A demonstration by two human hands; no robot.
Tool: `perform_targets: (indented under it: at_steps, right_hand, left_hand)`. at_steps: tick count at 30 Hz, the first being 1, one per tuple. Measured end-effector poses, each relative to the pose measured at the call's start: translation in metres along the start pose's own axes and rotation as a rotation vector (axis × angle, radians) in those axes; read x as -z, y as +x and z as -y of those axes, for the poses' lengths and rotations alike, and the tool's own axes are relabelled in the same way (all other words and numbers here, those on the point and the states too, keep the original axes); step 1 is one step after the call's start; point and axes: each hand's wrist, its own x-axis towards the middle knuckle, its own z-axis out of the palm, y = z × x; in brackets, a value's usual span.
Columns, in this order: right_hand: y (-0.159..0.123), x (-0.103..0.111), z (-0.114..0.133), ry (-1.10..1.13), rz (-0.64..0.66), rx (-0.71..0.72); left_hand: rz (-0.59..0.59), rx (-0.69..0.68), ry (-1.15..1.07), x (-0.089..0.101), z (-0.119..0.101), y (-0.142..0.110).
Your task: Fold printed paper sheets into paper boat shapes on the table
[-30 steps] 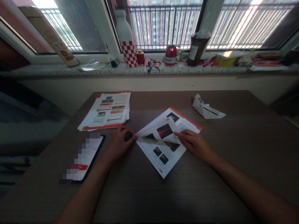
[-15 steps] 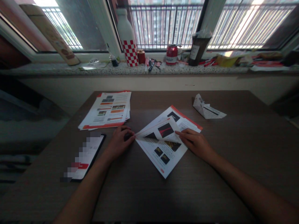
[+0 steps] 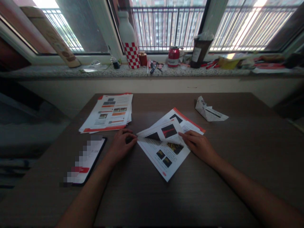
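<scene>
A printed sheet of paper lies turned like a diamond on the table, with its upper part folded over in a loose flap that bows up from the page beneath. My left hand pinches the sheet's left corner between thumb and fingers. On the other side, my right hand grips the right edge, index finger on the flap and the thumb mostly hidden. Beyond the right hand sits a folded paper shape with a pointed end.
A stack of printed sheets lies at the table's back left, with a phone nearer, beside my left forearm. On the windowsill stand a checkered bottle, a red can, a dark cup and small clutter.
Both hands keep their places on the sheet. The view has shifted very slightly, and the flap's curve looks a little different.
</scene>
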Motion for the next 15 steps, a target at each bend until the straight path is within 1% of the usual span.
perform_targets:
  at_steps: [4,11,15]
  right_hand:
    - [0.0,0.001,-0.004,-0.035,-0.043,-0.029]
    - [-0.001,0.004,-0.012,-0.191,-0.095,-0.038]
    - [-0.001,0.007,-0.015,-0.207,-0.114,-0.061]
  left_hand:
    - [-0.003,0.011,-0.007,-0.001,0.001,0.001]
    - [-0.019,0.007,0.019,-0.001,-0.002,0.0]
    - [-0.026,0.005,0.038,-0.001,-0.005,-0.002]
